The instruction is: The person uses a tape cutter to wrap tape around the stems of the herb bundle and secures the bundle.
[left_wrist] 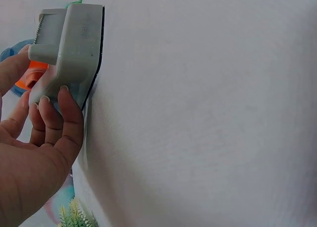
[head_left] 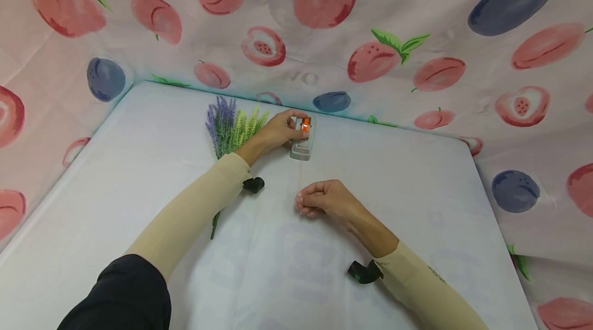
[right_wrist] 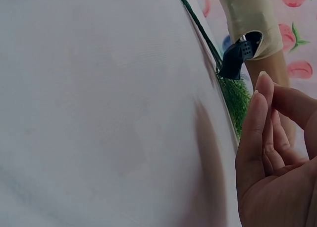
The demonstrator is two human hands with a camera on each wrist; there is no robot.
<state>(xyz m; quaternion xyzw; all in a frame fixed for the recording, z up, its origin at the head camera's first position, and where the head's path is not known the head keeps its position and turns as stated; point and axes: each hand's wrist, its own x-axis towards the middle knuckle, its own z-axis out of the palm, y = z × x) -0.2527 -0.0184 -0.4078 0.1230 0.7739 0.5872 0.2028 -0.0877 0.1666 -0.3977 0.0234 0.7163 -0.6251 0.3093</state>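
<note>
Near the back edge of the table, my left hand (head_left: 277, 130) grips a grey tape dispenser (head_left: 301, 153) with an orange core (head_left: 306, 124). In the left wrist view, several fingertips press the side of the dispenser (left_wrist: 81, 41), while the thumb and another finger reach round by the orange part. My right hand (head_left: 330, 200) hovers nearer the front, its thumb and fingertips brought together. In the right wrist view, nothing visible shows between the pinched fingertips (right_wrist: 263, 83); whether something thin and clear is there cannot be seen.
Artificial flowers, purple (head_left: 220, 120) and yellow-green (head_left: 246, 125), lie left of the dispenser, partly under the left forearm; their stem (head_left: 214, 227) points frontward. The white table (head_left: 398, 175) meets fruit-printed cloth (head_left: 287, 77) behind. A black wrist camera (head_left: 364, 272) juts from the right sleeve.
</note>
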